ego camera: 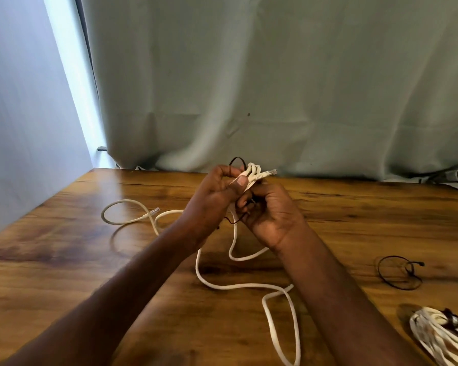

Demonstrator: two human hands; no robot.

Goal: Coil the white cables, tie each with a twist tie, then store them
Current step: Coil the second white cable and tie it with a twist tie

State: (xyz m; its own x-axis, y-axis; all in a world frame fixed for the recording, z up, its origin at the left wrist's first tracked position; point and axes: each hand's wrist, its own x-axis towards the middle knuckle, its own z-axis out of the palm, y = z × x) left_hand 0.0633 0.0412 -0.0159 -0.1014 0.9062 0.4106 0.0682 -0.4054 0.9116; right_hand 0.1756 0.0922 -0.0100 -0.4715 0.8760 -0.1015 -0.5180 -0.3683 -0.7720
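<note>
Pale green curtain (275,88) hangs behind a wooden desk (64,273). From the head view, both hands meet above the desk's far middle. The left hand (214,196) pinches a few short folds of white cable (251,174) under its thumb, a plug sticking out to the right. The right hand (270,212) curls its fingers around a dark twist tie (237,161) just below. Loose cable trails across the desk. A tied cable bundle (439,336) lies at the right edge, a spare twist tie (397,272) near it.
</note>
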